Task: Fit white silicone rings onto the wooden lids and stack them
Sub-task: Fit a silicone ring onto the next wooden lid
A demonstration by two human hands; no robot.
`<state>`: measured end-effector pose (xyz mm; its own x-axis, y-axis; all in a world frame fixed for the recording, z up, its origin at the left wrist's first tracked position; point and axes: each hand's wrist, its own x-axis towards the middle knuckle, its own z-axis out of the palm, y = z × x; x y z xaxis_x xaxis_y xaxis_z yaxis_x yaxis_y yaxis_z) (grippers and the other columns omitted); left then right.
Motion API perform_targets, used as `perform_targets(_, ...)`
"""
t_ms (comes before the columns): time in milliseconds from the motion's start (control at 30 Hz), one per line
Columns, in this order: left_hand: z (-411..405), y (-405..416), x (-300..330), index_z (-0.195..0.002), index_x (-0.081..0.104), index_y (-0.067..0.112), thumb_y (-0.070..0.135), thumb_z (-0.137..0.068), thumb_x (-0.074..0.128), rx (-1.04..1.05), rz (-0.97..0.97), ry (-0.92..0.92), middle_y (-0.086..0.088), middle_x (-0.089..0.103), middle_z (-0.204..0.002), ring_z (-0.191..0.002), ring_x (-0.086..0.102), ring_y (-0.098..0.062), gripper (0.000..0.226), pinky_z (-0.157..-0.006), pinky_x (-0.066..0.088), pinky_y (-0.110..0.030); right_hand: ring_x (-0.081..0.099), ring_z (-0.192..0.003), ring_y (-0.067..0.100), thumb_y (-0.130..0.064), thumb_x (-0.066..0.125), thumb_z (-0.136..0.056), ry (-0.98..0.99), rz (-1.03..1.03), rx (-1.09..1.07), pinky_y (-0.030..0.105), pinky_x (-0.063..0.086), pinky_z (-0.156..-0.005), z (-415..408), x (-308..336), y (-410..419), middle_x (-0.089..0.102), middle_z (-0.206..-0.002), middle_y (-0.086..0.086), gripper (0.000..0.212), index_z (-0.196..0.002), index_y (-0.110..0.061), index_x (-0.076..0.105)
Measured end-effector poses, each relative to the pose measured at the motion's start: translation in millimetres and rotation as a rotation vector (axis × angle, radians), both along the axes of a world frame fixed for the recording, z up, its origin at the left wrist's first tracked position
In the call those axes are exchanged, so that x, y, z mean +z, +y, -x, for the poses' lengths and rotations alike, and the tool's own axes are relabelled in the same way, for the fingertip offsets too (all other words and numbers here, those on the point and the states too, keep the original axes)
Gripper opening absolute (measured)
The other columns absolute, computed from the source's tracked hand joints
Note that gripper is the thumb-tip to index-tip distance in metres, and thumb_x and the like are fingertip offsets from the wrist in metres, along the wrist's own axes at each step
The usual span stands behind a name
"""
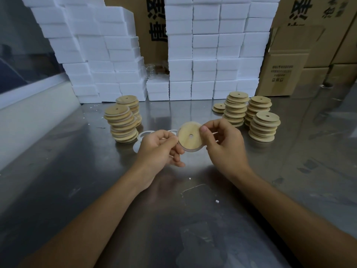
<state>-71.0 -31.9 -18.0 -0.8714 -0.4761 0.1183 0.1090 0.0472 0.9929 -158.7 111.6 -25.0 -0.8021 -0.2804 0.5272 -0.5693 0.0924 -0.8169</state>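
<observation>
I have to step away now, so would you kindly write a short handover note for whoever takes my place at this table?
Left hand: pinches the left edge of the wooden lid, held above the steel table.
Right hand: holds the lid's right edge, thumb on its face.
A white silicone ring shows along the lid's lower rim; whether it is fully seated cannot be told.
Loose rings lie behind the left hand.
Lid stacks: two at left, several at right.
Left: finish this lid, stack it, carry on with the rest.
</observation>
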Motion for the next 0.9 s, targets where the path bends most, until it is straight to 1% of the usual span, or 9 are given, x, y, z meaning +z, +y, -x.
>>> perform_targets(67,0,-4,8,-0.087,0.06,-0.001,0.005,-0.097,0.054,0.061,-0.083,0.028,-0.01,0.065,-0.062,-0.046,0.054,-0.015,0.014,-0.048,0.054,-0.03,0.067,-0.072,0.017,-0.022,0.063,-0.095,-0.053,-0.012,0.002,0.032,0.054,-0.063,0,-2,0,0.068,-0.083,-0.003,0.008,-0.091,-0.015,0.065)
perform_targets(200,0,-25,31,-0.086,0.062,0.001,0.005,-0.095,0.055,0.258,-0.305,0.114,-0.006,0.066,-0.061,-0.042,0.05,-0.01,0.012,-0.044,0.051,-0.024,0.067,-0.065,0.01,-0.023,0.062,-0.096,-0.177,-0.015,-0.021,0.025,0.051,-0.059,5,-4,2,0.069,-0.086,0.001,0.011,-0.093,-0.013,0.065)
perform_targets(267,0,-44,46,-0.077,0.06,0.006,0.005,-0.092,0.058,0.348,-0.362,0.12,-0.003,0.061,-0.056,-0.038,0.043,-0.009,0.015,-0.037,0.04,-0.019,0.066,-0.064,0.008,-0.023,0.062,-0.096,-0.207,-0.017,-0.032,0.021,0.051,-0.058,7,-4,2,0.069,-0.086,0.001,0.011,-0.093,-0.013,0.065)
perform_targets(333,4,-67,62,-0.064,0.048,0.012,0.005,-0.089,0.055,0.402,-0.389,0.077,0.002,0.048,-0.046,-0.031,0.033,-0.008,0.027,-0.033,0.023,-0.014,0.066,-0.063,0.008,-0.024,0.062,-0.095,-0.209,-0.023,-0.04,0.02,0.051,-0.057,7,-5,2,0.069,-0.085,0.0,0.01,-0.092,-0.014,0.065)
perform_targets(400,7,-89,77,-0.063,0.04,0.017,0.006,-0.089,0.051,0.424,-0.424,0.002,0.007,0.039,-0.04,-0.027,0.026,-0.007,0.03,-0.032,0.015,-0.015,0.067,-0.063,0.01,-0.024,0.063,-0.095,-0.195,-0.033,-0.046,0.023,0.053,-0.06,7,-6,1,0.069,-0.082,-0.001,0.01,-0.09,-0.016,0.066)
perform_targets(533,15,-116,93,-0.064,0.04,0.017,0.004,-0.094,0.044,0.473,-0.495,-0.13,0.006,0.035,-0.035,-0.024,0.022,-0.009,0.033,-0.031,0.015,-0.017,0.067,-0.063,0.012,-0.025,0.065,-0.094,-0.191,-0.049,-0.06,0.033,0.056,-0.066,7,-6,0,0.068,-0.077,-0.003,0.01,-0.085,-0.019,0.066)
perform_targets(667,23,-133,103,-0.06,0.041,0.011,-0.001,-0.091,0.045,0.538,-0.53,-0.261,0.0,0.033,-0.033,-0.024,0.023,-0.012,0.033,-0.032,0.016,-0.013,0.067,-0.065,0.018,-0.023,0.066,-0.093,-0.186,-0.05,-0.058,0.04,0.057,-0.07,5,-5,-1,0.068,-0.076,-0.003,0.01,-0.084,-0.019,0.066)
perform_targets(733,28,-142,108,-0.059,0.041,0.012,0.001,-0.09,0.049,0.551,-0.531,-0.314,-0.001,0.032,-0.036,-0.027,0.023,-0.014,0.034,-0.034,0.017,-0.009,0.067,-0.066,0.022,-0.023,0.067,-0.092,-0.176,-0.061,-0.055,0.043,0.057,-0.071,4,-4,-1,0.068,-0.077,-0.003,0.009,-0.084,-0.019,0.067)
perform_targets(900,42,-149,111,-0.057,0.041,0.011,0.0,-0.092,0.048,0.551,-0.512,-0.337,0.0,0.037,-0.049,-0.028,0.026,-0.015,0.037,-0.036,0.022,-0.007,0.066,-0.067,0.021,-0.026,0.066,-0.092,-0.162,-0.103,-0.049,0.043,0.057,-0.072,4,-4,-1,0.069,-0.078,-0.004,0.009,-0.085,-0.02,0.067)
